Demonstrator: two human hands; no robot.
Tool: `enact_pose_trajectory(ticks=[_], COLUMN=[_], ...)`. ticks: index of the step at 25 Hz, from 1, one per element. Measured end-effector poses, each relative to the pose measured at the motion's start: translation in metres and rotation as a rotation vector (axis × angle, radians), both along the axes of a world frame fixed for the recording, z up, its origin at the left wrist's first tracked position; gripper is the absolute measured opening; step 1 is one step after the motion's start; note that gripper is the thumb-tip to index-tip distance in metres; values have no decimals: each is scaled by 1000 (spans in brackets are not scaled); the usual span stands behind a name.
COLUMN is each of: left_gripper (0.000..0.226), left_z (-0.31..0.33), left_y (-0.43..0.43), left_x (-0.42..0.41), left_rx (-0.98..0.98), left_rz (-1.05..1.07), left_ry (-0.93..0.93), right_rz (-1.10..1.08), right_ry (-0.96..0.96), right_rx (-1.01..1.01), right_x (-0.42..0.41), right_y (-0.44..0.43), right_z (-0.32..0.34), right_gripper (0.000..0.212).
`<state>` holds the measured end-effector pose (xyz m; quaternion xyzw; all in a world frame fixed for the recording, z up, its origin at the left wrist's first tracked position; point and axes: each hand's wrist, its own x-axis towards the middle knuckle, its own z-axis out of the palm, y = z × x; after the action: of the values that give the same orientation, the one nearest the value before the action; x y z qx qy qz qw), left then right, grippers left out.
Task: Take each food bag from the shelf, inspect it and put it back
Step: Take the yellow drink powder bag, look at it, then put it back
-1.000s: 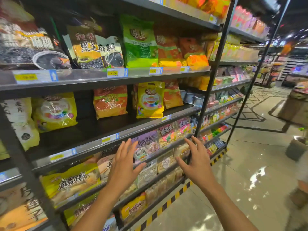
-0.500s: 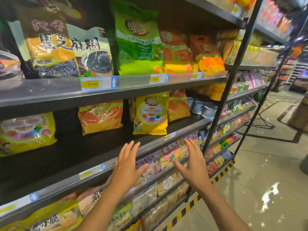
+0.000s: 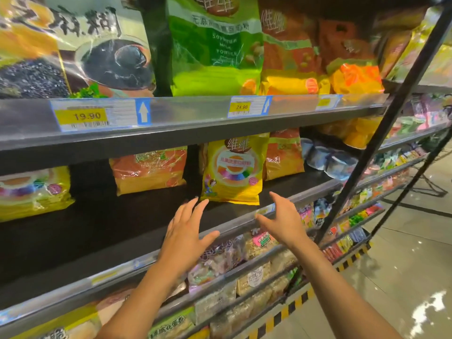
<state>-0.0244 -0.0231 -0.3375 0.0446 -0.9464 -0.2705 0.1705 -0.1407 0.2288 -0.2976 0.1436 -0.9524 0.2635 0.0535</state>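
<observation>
Both hands have come up from the lower shelves in the last second, and now the left hand (image 3: pixel 186 238) and right hand (image 3: pixel 283 221) hover empty, fingers spread wide, just below and either side of the yellow food bag (image 3: pixel 233 170). That reads as this bag being next for inspection, though neither hand touches it yet. It stands upright near the front edge of the middle shelf (image 3: pixel 315 189), toward the right end, printed face out toward the aisle, long axis vertical, between an orange bag (image 3: pixel 149 170) and a second orange bag (image 3: pixel 283 155).
</observation>
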Motion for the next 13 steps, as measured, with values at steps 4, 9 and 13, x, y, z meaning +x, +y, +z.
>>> enact_pose_trajectory(ticks=[4,9,13], left_gripper=[85,83,80], left_z=[-2,-2,0], left_y=[12,43,69], left_x=[-18,-33,-40], left_rx=[-22,-43,-40], left_rz=[98,283,401], left_ry=[-3,-13,-68], right_rz=[79,125,285], right_ry=[39,-139,-227], right_rx=[116,318,280], right_x=[-63,-132,-165], right_y=[-4,-8,-16], right_z=[-5,-5,-7], right_gripper=[62,74,75])
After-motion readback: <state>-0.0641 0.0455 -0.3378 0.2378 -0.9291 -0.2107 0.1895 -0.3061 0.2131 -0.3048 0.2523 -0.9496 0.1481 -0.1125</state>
